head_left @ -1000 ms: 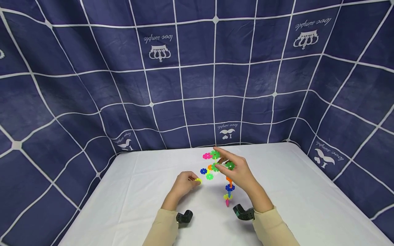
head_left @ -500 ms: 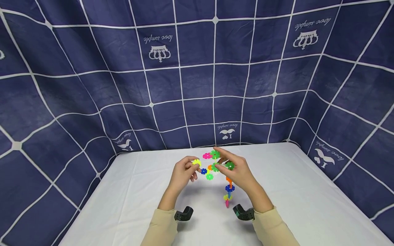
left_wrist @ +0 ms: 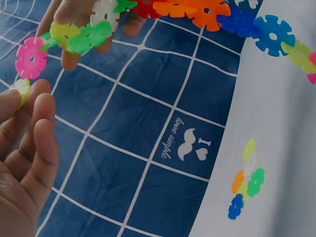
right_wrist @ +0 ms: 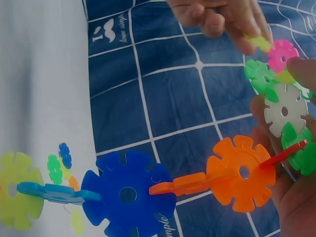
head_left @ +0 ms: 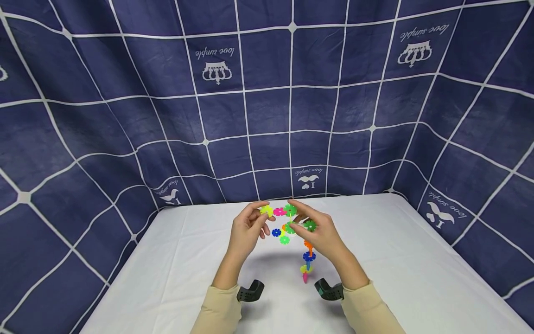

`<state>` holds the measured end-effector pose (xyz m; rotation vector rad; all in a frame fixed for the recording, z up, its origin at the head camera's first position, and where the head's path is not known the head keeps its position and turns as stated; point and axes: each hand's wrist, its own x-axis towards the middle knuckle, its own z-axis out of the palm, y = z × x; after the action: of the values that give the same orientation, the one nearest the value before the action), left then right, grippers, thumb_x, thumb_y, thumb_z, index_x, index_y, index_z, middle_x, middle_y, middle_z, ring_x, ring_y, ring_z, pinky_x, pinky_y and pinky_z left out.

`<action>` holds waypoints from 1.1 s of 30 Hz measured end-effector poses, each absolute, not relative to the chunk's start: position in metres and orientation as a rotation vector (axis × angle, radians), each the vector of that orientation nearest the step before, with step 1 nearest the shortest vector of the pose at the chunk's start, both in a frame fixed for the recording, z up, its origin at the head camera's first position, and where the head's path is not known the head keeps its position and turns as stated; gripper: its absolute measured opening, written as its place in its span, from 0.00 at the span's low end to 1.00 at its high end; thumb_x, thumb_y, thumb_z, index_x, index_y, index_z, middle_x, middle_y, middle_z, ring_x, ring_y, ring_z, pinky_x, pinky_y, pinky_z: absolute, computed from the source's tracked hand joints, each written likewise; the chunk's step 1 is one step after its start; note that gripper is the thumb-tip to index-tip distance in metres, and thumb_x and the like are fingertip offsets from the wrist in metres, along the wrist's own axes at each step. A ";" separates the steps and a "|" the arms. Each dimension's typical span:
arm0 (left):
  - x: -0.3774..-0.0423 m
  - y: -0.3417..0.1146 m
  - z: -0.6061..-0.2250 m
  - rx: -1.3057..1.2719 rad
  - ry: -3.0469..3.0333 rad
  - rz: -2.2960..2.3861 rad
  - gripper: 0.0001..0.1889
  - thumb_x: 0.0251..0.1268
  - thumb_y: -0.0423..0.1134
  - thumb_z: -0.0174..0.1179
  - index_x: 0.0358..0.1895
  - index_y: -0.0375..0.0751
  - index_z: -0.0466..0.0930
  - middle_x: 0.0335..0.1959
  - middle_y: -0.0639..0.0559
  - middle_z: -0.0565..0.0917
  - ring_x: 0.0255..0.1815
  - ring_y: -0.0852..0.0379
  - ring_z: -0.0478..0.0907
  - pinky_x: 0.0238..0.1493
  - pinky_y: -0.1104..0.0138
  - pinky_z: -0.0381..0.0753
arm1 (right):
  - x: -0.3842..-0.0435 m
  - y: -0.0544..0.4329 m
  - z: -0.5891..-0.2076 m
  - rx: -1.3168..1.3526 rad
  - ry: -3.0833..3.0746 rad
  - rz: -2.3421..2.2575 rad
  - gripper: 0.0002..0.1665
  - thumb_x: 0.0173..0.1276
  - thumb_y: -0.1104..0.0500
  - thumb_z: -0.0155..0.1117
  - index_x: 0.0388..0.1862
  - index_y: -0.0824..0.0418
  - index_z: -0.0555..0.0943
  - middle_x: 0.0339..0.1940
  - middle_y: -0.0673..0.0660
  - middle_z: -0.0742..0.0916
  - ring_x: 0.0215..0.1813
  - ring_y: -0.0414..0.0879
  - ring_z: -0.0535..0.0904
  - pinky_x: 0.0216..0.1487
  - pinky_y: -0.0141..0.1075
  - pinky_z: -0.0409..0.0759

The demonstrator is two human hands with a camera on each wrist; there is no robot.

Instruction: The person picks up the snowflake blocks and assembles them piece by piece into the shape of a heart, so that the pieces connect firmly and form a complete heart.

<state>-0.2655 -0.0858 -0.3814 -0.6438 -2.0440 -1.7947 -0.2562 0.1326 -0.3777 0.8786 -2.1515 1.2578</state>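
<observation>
My left hand (head_left: 244,232) pinches a yellow snowflake disc (head_left: 266,211) between thumb and fingers, just left of a pink disc (head_left: 280,211). That pink disc is the far end of a chain of slotted snowflake discs in several colours. My right hand (head_left: 323,232) holds the chain near its green discs (head_left: 289,227), thumb and fingers around it. From there the chain hangs toward me past a dark blue disc (right_wrist: 129,193) and a light blue one (left_wrist: 274,35). In the left wrist view, the yellow disc (left_wrist: 20,91) is at the pink disc's edge; contact is hard to tell.
Beyond the hands, several loose discs lie in a small group on the white-covered table, among them a green one (head_left: 284,240) and a blue one (head_left: 276,232). A dark blue white-lined curtain (head_left: 267,106) surrounds the table's back and sides.
My left hand has lifted the yellow disc from low on the left, up and away from me, to beside the chain's pink end. The right hand has barely moved; the chain's hanging end shifts slightly left.
</observation>
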 end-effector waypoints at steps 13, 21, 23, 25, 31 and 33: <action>-0.261 -0.085 -0.378 -0.663 -2.033 -1.687 0.14 0.69 0.31 0.61 0.56 0.43 0.82 0.34 0.41 0.90 0.19 0.42 0.79 0.21 0.70 0.80 | -0.255 0.132 -0.377 0.858 -2.160 1.246 0.32 0.64 0.61 0.73 0.68 0.55 0.77 0.46 0.55 0.90 0.41 0.44 0.86 0.42 0.34 0.87; -0.260 -0.083 -0.376 -0.635 -2.097 -1.623 0.14 0.68 0.26 0.60 0.55 0.35 0.82 0.34 0.37 0.89 0.17 0.65 0.76 0.21 0.70 0.80 | -0.256 0.134 -0.378 0.902 -2.144 1.242 0.32 0.64 0.62 0.72 0.67 0.55 0.77 0.46 0.54 0.90 0.41 0.43 0.86 0.43 0.35 0.86; -0.261 -0.083 -0.375 -0.635 -2.104 -1.608 0.14 0.67 0.25 0.60 0.55 0.34 0.82 0.34 0.37 0.89 0.17 0.64 0.76 0.21 0.69 0.80 | -0.256 0.134 -0.379 0.908 -2.144 1.240 0.32 0.64 0.63 0.72 0.68 0.55 0.77 0.47 0.54 0.90 0.41 0.43 0.86 0.43 0.35 0.86; -0.260 -0.083 -0.375 -0.635 -2.104 -1.601 0.14 0.67 0.25 0.60 0.54 0.35 0.82 0.34 0.37 0.89 0.17 0.56 0.77 0.21 0.69 0.80 | -0.257 0.134 -0.379 0.912 -2.147 1.243 0.32 0.64 0.63 0.72 0.68 0.55 0.76 0.48 0.54 0.90 0.41 0.43 0.86 0.43 0.36 0.86; -0.257 -0.081 -0.375 -0.676 -2.073 -1.592 0.13 0.68 0.30 0.62 0.53 0.41 0.84 0.34 0.41 0.90 0.19 0.42 0.78 0.21 0.69 0.79 | -0.254 0.136 -0.376 0.917 -2.183 1.280 0.31 0.65 0.65 0.70 0.66 0.54 0.76 0.55 0.55 0.87 0.42 0.43 0.86 0.44 0.41 0.87; -0.257 -0.080 -0.375 -0.701 -2.056 -1.590 0.13 0.68 0.32 0.63 0.53 0.43 0.84 0.33 0.43 0.90 0.19 0.43 0.78 0.21 0.70 0.79 | -0.252 0.135 -0.373 0.897 -2.197 1.295 0.30 0.65 0.65 0.70 0.65 0.53 0.76 0.53 0.54 0.87 0.42 0.42 0.85 0.45 0.41 0.87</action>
<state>-0.2566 -0.0805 -0.3755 -0.7014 -2.0564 -1.5895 -0.2517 0.1350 -0.3735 0.8971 -2.1972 1.2950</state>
